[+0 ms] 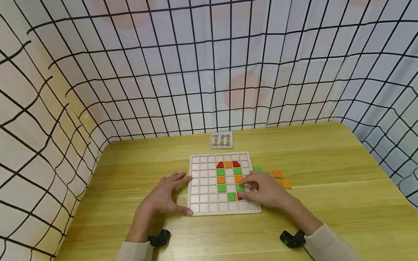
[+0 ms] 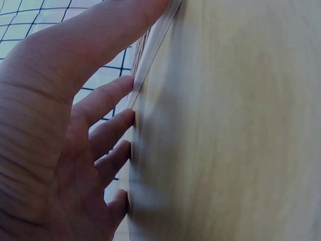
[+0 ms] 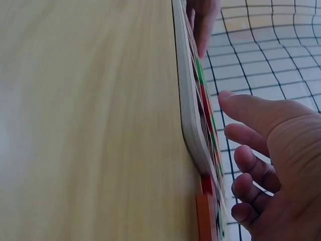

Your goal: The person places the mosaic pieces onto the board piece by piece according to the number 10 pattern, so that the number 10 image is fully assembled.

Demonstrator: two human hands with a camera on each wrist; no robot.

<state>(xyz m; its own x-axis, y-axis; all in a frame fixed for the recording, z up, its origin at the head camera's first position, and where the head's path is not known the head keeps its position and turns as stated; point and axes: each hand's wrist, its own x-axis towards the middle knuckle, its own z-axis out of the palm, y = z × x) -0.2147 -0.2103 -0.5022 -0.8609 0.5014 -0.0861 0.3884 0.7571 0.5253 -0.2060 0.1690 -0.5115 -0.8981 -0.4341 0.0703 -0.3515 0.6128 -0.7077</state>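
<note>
from my remote seat i see, at the left, a beige sleeve with a black wrist mount at its cuff. from it the left hand reaches to the left edge of the grid board. its fingers are spread wide, the thumb at the near left corner and the index finger farther up the same edge; it grips no tile.

the board lies flat on the wooden table. its left columns hold pale squares. right of its middle, i see a left column of a red rounded tile at the far end, then green, orange and green toward me. next come an orange tile far and a green tile near, and beyond the board's far edge lies a small pattern card. the right column runs red, green, orange, green, with a red tile at the near end, partly covered.

over that tile is the right hand, thumb and index finger apart, the others loosely curled, holding nothing that i can see; i cannot tell whether the thumb touches the red. farther right, loose orange tiles lie on the table.
</note>
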